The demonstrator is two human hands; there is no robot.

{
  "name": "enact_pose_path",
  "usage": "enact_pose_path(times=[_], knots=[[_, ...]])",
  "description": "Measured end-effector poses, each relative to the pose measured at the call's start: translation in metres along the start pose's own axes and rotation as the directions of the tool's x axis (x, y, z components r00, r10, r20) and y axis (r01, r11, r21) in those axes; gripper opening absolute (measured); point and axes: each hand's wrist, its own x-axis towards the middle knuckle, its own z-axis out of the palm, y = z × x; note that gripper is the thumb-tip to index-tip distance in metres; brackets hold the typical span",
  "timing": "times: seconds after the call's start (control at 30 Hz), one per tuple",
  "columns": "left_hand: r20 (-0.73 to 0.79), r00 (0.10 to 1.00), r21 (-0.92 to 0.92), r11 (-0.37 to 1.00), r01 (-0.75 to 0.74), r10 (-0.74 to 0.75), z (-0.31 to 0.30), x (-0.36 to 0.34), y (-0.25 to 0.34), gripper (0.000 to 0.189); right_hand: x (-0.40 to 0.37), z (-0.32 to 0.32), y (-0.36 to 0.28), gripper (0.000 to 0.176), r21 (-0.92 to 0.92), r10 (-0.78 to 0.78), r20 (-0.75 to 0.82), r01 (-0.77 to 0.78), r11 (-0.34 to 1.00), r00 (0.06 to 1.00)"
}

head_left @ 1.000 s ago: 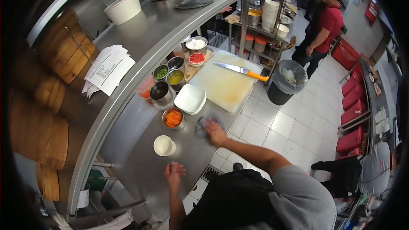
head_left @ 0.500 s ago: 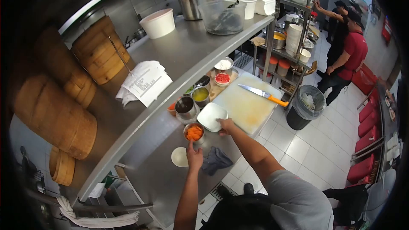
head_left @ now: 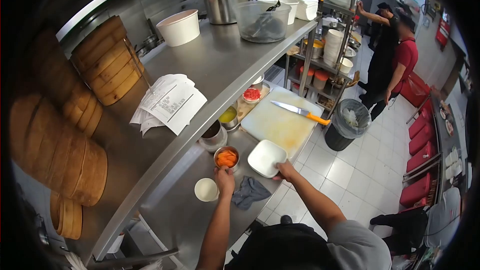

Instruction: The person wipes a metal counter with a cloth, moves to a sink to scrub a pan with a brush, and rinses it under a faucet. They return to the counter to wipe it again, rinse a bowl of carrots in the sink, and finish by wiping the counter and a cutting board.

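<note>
My right hand point(head_left: 286, 171) grips a white square bowl point(head_left: 266, 156) by its near right rim. The bowl is tilted a little and shows nothing inside. My left hand point(head_left: 224, 181) is at the near rim of a metal cup point(head_left: 236, 164) of sliced carrots point(head_left: 226, 158); its fingers are closed on the rim, with the fingertips partly hidden. A small round pale cup point(head_left: 206, 190) stands left of that hand. A crumpled grey cloth point(head_left: 249, 192) lies on the counter between my hands.
A knife with an orange handle point(head_left: 316, 117) lies on the white cutting board point(head_left: 280, 132), handle past its edge. The steel shelf point(head_left: 200, 60) overhangs the counter, with bamboo steamers point(head_left: 57, 150) and paper slips point(head_left: 170, 102). A bin point(head_left: 345, 127) and several people are beyond.
My right hand has brought the white bowl nearer and to the right, away from the metal containers. My left hand has drawn back slightly to the carrot cup's near rim. The view has shifted.
</note>
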Motion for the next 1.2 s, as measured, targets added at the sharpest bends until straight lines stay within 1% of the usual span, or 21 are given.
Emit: enact_pose_path(times=[0.03,0.1,0.17,0.23,0.3,0.33,0.4,0.53,0.6,0.63,0.7,0.73,0.8,0.83,0.87,0.93,1.0,1.03,1.1,1.13,1.2], knots=[[0.005,1.000,-0.004,1.000,-0.005,0.005,0.004,0.003,0.002,0.019,-0.010,-0.010,0.003,0.048,-0.007,0.025,0.012,-0.025,1.000,1.000],[-0.053,0.991,-0.056,0.990,-0.130,0.127,0.016,0.006,0.007,0.018,-0.026,-0.026,0.007,0.051,-0.011,0.056,0.013,-0.056,0.998,0.998],[-0.025,0.989,-0.067,0.987,-0.146,0.144,0.027,0.015,0.013,0.017,-0.039,-0.037,0.009,0.060,-0.060,0.077,0.043,-0.074,0.995,0.996],[-0.002,0.986,-0.084,0.983,-0.164,0.164,0.034,0.024,0.029,0.016,-0.043,-0.042,0.015,0.060,-0.040,0.073,0.032,-0.072,0.997,0.997],[0.025,0.989,0.003,0.989,-0.146,0.146,0.042,0.033,0.042,0.018,-0.041,-0.045,0.021,0.058,-0.059,0.080,0.049,-0.077,0.995,0.996],[0.026,0.988,-0.004,0.989,-0.151,0.151,0.046,0.038,0.048,0.018,-0.041,-0.047,0.023,0.058,-0.060,0.076,0.042,-0.073,0.996,0.996],[0.052,0.996,0.050,0.996,-0.074,0.071,0.052,0.051,0.057,0.020,-0.040,-0.045,0.023,0.061,-0.035,0.069,0.061,-0.067,0.997,0.996],[0.087,0.996,0.048,0.999,-0.002,-0.002,0.065,0.070,0.062,0.023,-0.041,-0.038,0.017,0.060,-0.048,0.091,0.065,-0.088,0.995,0.994],[0.002,0.994,0.068,0.991,-0.112,0.112,0.067,0.075,0.057,0.028,-0.034,-0.034,0.019,0.059,-0.066,0.084,0.072,-0.079,0.995,0.994],[-0.003,0.995,0.064,0.993,-0.098,0.098,0.064,0.075,0.055,0.028,-0.030,-0.031,0.020,0.058,-0.058,0.073,0.087,-0.068,0.996,0.994],[-0.085,0.974,-0.069,0.974,-0.214,0.208,0.053,0.070,0.050,0.036,-0.021,-0.022,0.023,0.054,-0.048,0.071,0.105,-0.066,0.997,0.992],[-0.091,0.977,-0.070,0.977,-0.201,0.195,0.041,0.065,0.045,0.036,-0.019,-0.015,0.020,0.054,-0.060,0.077,0.112,-0.071,0.996,0.991],[-0.153,0.933,-0.176,0.920,-0.351,0.327,0.008,0.048,0.030,0.042,-0.013,0.003,0.016,0.053,-0.118,0.066,0.135,-0.050,0.992,0.989],[-0.176,0.929,-0.137,0.926,-0.351,0.326,-0.019,0.036,0.029,0.039,-0.013,0.014,0.012,0.051,-0.132,0.054,0.145,-0.034,0.991,0.988],[-0.197,0.925,-0.098,0.932,-0.349,0.325,-0.046,0.023,0.025,0.036,-0.013,0.025,0.008,0.051,-0.132,0.061,0.150,-0.041,0.990,0.987],[-0.202,0.966,-0.007,0.986,-0.165,0.160,-0.083,-0.001,0.000,0.035,-0.014,0.049,-0.002,0.048,-0.150,0.086,0.174,-0.060,0.987,0.981],[-0.215,0.974,-0.011,0.998,0.069,-0.070,-0.120,-0.025,-0.012,0.034,-0.003,0.070,0.000,0.046,-0.131,0.092,0.198,-0.067,0.989,0.976],[-0.217,0.973,-0.011,0.997,0.079,-0.079,-0.125,-0.034,-0.032,0.034,0.003,0.080,0.002,0.044,-0.104,0.085,0.216,-0.063,0.993,0.973],[-0.353,0.928,0.001,0.992,-0.128,0.120,-0.125,-0.054,-0.069,0.036,0.012,0.098,0.004,0.043,-0.089,0.087,0.231,-0.068,0.994,0.969],[-0.354,0.929,0.002,0.993,-0.118,0.111,-0.124,-0.067,-0.076,0.036,0.013,0.105,0.004,0.042,-0.067,0.087,0.239,-0.073,0.995,0.967],[-0.243,0.969,-0.013,0.999,0.032,-0.034,-0.119,-0.087,-0.085,0.039,0.020,0.116,0.006,0.044,-0.088,0.098,0.261,-0.078,0.993,0.960]])
